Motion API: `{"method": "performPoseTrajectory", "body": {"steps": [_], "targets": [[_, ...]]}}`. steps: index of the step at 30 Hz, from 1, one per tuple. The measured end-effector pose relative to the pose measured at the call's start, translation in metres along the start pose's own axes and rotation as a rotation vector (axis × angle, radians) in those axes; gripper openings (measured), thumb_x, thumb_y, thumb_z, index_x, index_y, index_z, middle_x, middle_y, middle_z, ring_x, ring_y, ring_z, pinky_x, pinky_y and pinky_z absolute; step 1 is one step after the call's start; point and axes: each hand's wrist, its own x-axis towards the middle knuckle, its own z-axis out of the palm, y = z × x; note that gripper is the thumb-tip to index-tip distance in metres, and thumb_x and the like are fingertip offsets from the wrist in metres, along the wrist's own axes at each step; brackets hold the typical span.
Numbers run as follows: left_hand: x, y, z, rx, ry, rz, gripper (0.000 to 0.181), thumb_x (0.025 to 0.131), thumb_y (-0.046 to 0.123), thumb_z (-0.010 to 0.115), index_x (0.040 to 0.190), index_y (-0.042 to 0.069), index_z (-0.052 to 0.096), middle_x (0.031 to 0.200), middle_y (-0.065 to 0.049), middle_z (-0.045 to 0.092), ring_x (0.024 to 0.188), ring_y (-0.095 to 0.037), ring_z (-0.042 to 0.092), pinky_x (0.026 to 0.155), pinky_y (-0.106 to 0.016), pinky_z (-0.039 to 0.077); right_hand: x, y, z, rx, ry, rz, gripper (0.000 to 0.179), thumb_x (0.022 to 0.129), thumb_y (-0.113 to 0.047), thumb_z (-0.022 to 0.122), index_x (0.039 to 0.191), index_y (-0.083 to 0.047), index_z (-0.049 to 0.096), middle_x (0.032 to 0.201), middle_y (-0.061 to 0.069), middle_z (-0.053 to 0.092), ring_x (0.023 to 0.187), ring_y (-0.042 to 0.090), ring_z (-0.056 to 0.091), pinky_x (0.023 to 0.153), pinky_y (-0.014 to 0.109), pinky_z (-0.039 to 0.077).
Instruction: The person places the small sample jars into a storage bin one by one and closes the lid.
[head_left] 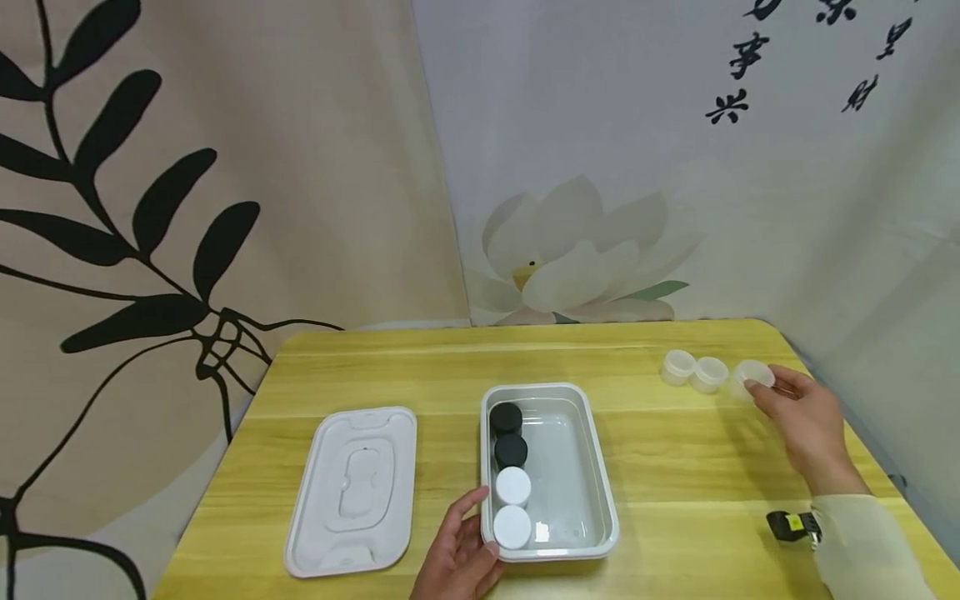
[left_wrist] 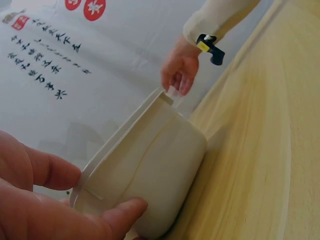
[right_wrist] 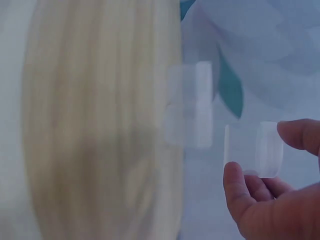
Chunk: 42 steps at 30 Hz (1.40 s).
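Because the left hand (head_left: 459, 554) is cut off by the lower edge of the head view, only its fingers and part of its palm are seen there; the near left corner of a white tray (head_left: 600, 467) is held between its thumb and fingers. Under four round tops in that tray, most of what lies below is hidden. By the right hand (head_left: 806, 421), a clear jar (head_left: 752, 375) is pinched between thumb and fingers near the table's far right corner; whether it is lifted cannot be told. In the right wrist view its neighbours are blurred.

The pinched jar is colourless, short and round, with a frosty band at one end. Two similar jars (head_left: 693, 371) are placed side by side to its left. Inside the tray, two black tops (head_left: 508, 435) and, nearer, two white tops (head_left: 513, 507) are lined up along the left wall.

To the tray's left, a white lid (head_left: 352, 492) is laid flat on the yellow wood-grained table (head_left: 675, 525). A dark device (head_left: 787, 527) is worn at the right wrist, beside a pale sleeve (head_left: 862, 542). The room is closed off by hanging cloth (head_left: 360, 167), printed with dark leaves, a pale flower and black characters.
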Motion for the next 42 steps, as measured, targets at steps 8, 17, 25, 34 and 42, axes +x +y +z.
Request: {"method": "performPoseTrajectory", "body": {"steps": [8, 17, 25, 34, 42], "targets": [[0.000, 0.000, -0.001, -0.005, 0.003, -0.011, 0.075, 0.098, 0.004, 0.065, 0.164, 0.010, 0.029, 0.154, -0.029, 0.043, 0.118, -0.020, 0.060, 0.093, -0.035, 0.059, -0.022, -0.040, 0.025, 0.009, -0.054, -0.111, 0.072, 0.103, -0.032, 0.070, 0.157, 0.006, 0.041, 0.115, -0.023, 0.055, 0.099, -0.012, 0.057, 0.080, 0.008, 0.055], [0.000, 0.001, 0.002, -0.031, 0.005, -0.015, 0.075, 0.099, 0.002, 0.064, 0.165, 0.010, 0.029, 0.157, -0.030, 0.040, 0.120, -0.021, 0.061, 0.096, -0.036, 0.059, -0.046, -0.084, 0.063, -0.040, -0.156, -0.271, 0.059, 0.102, -0.031, 0.073, 0.151, -0.003, 0.054, 0.127, -0.003, 0.065, 0.107, -0.009, 0.059, 0.079, 0.011, 0.055], [-0.001, 0.002, 0.001, -0.058, -0.011, -0.022, 0.074, 0.100, 0.001, 0.063, 0.165, 0.010, 0.028, 0.157, -0.028, 0.041, 0.123, -0.020, 0.060, 0.098, -0.036, 0.059, -0.058, -0.105, 0.100, -0.045, -0.246, -0.319, 0.056, 0.101, -0.025, 0.075, 0.149, -0.003, 0.057, 0.138, 0.020, 0.065, 0.107, -0.010, 0.058, 0.080, 0.013, 0.054], [-0.001, 0.003, 0.003, -0.050, 0.017, -0.030, 0.073, 0.099, -0.001, 0.062, 0.164, 0.011, 0.031, 0.155, -0.027, 0.043, 0.121, -0.021, 0.061, 0.097, -0.038, 0.059, -0.067, -0.118, 0.134, 0.010, -0.342, -0.314, 0.054, 0.098, -0.022, 0.078, 0.145, -0.003, 0.060, 0.133, 0.018, 0.069, 0.122, 0.030, 0.065, 0.085, 0.016, 0.055], [-0.001, 0.003, 0.003, -0.033, 0.006, -0.022, 0.072, 0.100, 0.001, 0.063, 0.164, 0.011, 0.031, 0.155, -0.028, 0.043, 0.121, -0.021, 0.061, 0.097, -0.038, 0.059, -0.073, -0.124, 0.165, -0.016, -0.407, -0.311, 0.051, 0.096, -0.019, 0.078, 0.141, -0.003, 0.062, 0.128, 0.015, 0.071, 0.118, 0.032, 0.066, 0.084, 0.024, 0.058]]}}
